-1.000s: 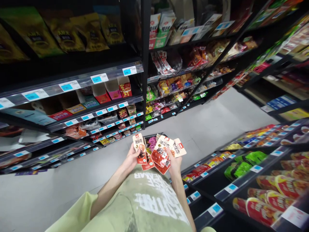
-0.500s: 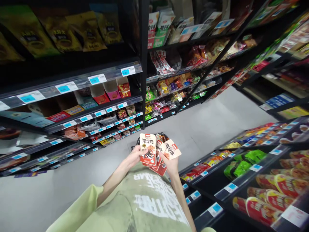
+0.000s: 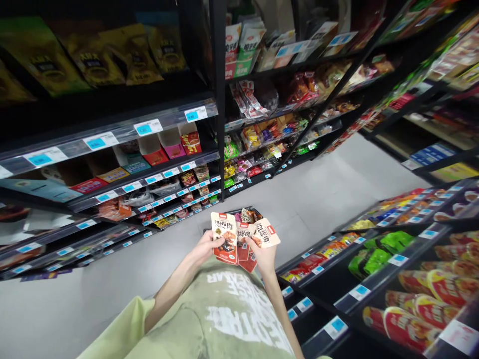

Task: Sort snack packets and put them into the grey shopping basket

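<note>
In the shop aisle [image 3: 314,192], at 6 o'clock, the left hand [image 3: 202,251] pinches the left packet [image 3: 225,230], now slid toward 9 o'clock, baring more of the middle packet [image 3: 243,232] the right hand [image 3: 267,258] pinches.

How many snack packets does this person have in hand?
At least 3: a left packet in the left hand, a right packet in the right hand, and a middle packet between. The packets overlap, so more may be hidden.
</note>
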The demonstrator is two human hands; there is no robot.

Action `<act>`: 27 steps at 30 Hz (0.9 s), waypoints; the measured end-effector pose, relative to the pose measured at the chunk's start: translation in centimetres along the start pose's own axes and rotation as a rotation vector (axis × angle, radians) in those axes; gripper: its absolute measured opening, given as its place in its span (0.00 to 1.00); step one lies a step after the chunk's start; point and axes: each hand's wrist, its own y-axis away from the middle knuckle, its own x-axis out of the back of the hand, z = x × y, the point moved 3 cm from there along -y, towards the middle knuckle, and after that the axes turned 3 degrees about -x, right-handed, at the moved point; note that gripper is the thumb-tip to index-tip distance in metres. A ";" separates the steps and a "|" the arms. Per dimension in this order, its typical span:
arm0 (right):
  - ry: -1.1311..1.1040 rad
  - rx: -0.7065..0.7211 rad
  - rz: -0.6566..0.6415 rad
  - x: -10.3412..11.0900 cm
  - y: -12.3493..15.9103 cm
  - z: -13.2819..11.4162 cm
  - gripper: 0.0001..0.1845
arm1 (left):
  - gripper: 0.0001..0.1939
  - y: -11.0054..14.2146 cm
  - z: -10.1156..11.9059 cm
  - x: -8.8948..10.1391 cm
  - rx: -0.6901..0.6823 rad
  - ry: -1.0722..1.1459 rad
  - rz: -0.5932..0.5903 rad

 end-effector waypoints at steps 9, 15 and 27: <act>-0.111 -0.048 -0.072 -1.7 0.9 -0.7 0.18 | 0.24 0.4 -0.8 -2.0 0.047 -0.005 -0.149; -0.225 0.044 -0.175 -2.4 1.4 -1.4 0.29 | 0.23 -0.1 -1.8 -3.9 -0.046 -0.198 -0.101; -0.310 -0.078 -0.118 -1.9 0.9 1.7 0.22 | 0.23 -1.0 -1.4 -3.7 -0.189 -0.180 0.152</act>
